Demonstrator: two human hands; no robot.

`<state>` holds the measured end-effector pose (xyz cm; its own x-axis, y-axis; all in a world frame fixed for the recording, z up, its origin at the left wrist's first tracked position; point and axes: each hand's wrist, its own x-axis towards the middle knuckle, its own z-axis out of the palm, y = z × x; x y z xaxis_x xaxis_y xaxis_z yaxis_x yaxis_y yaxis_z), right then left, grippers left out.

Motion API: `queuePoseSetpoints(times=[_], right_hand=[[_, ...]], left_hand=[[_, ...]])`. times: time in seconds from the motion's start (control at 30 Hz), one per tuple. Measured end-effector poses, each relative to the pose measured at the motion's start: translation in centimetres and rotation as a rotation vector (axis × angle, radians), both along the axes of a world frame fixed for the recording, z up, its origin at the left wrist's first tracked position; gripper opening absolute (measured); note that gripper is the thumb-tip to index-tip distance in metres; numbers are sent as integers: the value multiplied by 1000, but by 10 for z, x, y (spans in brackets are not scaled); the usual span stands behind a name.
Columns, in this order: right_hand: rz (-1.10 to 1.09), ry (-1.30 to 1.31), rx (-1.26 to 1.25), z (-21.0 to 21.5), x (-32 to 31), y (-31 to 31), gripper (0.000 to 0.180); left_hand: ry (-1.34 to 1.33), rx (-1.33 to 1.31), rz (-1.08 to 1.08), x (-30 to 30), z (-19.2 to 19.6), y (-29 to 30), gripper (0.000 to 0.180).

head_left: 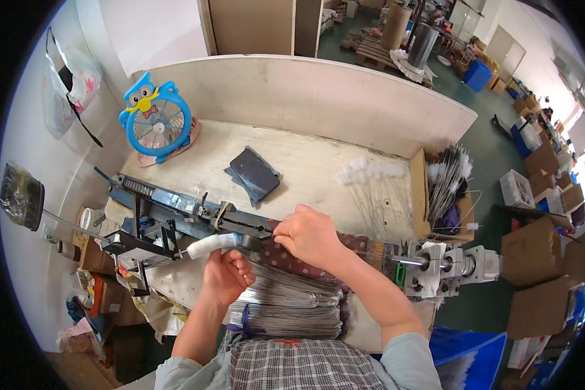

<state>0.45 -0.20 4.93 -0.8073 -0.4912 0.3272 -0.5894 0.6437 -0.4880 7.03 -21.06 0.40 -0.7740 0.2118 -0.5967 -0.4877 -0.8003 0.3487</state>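
Note:
My right hand (309, 238) is pinched at the right end of a long dark metal bench device (244, 221); whatever lies between its fingertips is too small to name. Just below a white-wrapped lever handle (211, 245), my left hand (229, 276) has its fingers curled in, the thumb up near the handle. What those fingers close on, if anything, is hidden. A thick bundle of thin metal wires (292, 302) lies between my forearms, close to my checked apron. Under my right hand and wrist runs a dotted brown cloth (305, 260).
White-tipped wire brushes (374, 179) lie at the back right, beside a cardboard box (420, 195) holding more. A dark flat object (253, 175) and a blue fan (158, 123) are farther back. A metal shaft mechanism (435, 266) stands right; a crank frame (143, 247) stands left.

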Motion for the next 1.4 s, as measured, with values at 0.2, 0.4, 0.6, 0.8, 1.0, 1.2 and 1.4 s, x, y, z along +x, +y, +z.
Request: queuePoseSetpoints(times=[0.2, 0.4, 0.6, 0.8, 1.0, 1.2, 1.4], right_hand=[[-59, -14, 139, 2, -1, -8, 10], [-88, -31, 221, 6, -1, -12, 10], [-26, 73, -3, 4, 7, 4, 8], [-104, 159, -33, 0, 48, 38, 14], [-125, 73, -24, -60, 50, 17, 21], [-62, 81, 68, -71, 47, 23, 20], [-48, -40, 22, -50, 55, 35, 17]], left_hand=[[150, -95, -78, -5, 27, 13, 49], [467, -1623, -671, -13, -3, 39, 56], [495, -1325, -566, -11, -12, 40, 44], [443, -470, -144, 4, -39, 72, 21], [761, -1268, -442, -8, -41, 54, 16], [430, -1084, -342, -1, -28, 19, 26], [133, -380, 213, 22, -76, -105, 27]])
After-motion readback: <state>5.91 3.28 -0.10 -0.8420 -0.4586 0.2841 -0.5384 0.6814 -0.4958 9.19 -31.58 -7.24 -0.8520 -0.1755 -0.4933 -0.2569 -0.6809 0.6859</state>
